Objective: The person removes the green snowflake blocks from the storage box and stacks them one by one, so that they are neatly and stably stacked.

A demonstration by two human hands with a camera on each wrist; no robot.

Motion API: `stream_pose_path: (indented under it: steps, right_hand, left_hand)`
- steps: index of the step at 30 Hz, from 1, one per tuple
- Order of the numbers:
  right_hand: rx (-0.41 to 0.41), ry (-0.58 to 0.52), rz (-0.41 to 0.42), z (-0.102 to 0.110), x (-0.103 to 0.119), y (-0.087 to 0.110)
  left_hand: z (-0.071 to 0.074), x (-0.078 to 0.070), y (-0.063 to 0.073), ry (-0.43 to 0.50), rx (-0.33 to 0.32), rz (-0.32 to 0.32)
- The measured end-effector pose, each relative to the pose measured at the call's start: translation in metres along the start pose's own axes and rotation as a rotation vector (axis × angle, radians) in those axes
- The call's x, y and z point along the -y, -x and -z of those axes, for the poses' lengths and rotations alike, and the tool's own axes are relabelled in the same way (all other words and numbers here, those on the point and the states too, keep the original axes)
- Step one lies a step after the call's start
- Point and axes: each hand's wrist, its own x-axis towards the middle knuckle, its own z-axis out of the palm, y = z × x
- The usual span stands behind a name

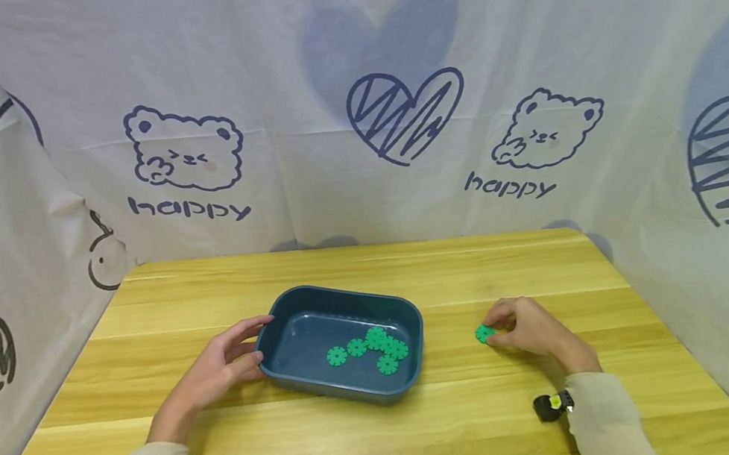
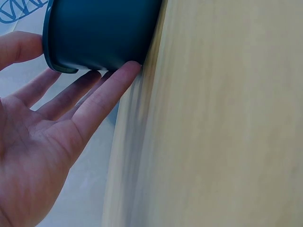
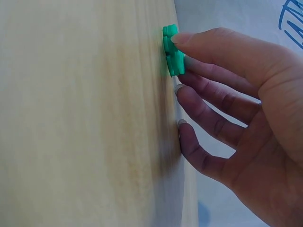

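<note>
A dark teal plastic bin (image 1: 339, 394) stands on the wooden table, holding several green notched plastic discs (image 1: 387, 364). My left hand (image 1: 220, 360) touches the bin's left end from outside, its fingers mostly extended. In the left wrist view, the fingertips lie along the bin's outer wall (image 2: 104, 33) and the thumb meets its rim. To the right of the bin, my right hand (image 1: 526, 325) pinches a green notched disc (image 1: 482, 333) between thumb and fingers, low at the tabletop. Seen edge-on in the right wrist view, this disc (image 3: 173, 52) looks thick; I cannot tell whether several are stacked.
The wooden table (image 1: 376, 451) reaches back to a white cloth (image 1: 302, 152) printed with bears, hearts and lettering. More cloth hangs at both sides. A small black camera is strapped to each wrist.
</note>
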Motion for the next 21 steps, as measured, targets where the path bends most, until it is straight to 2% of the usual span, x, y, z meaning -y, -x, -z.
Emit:
stream_pose_path:
  steps: [4, 8, 14, 21]
  right_hand:
    - [0.001, -0.007, -0.011, 0.003, 0.004, 0.001]
    - [-0.029, -0.01, 0.003, 0.011, 0.016, 0.002]
    - [-0.047, 0.041, 0.094, 0.02, 0.054, -0.006]
    - [0.019, 0.052, 0.229, 0.013, 0.102, -0.024]
  left_hand:
    - [0.0, 0.0, 0.0, 0.003, 0.002, 0.005]
    - [0.0, 0.0, -0.001, 0.007, 0.007, 0.004]
    - [0.001, -0.001, -0.001, 0.005, 0.006, 0.001]
    - [0.0, 0.001, -0.001, -0.002, 0.004, -0.005]
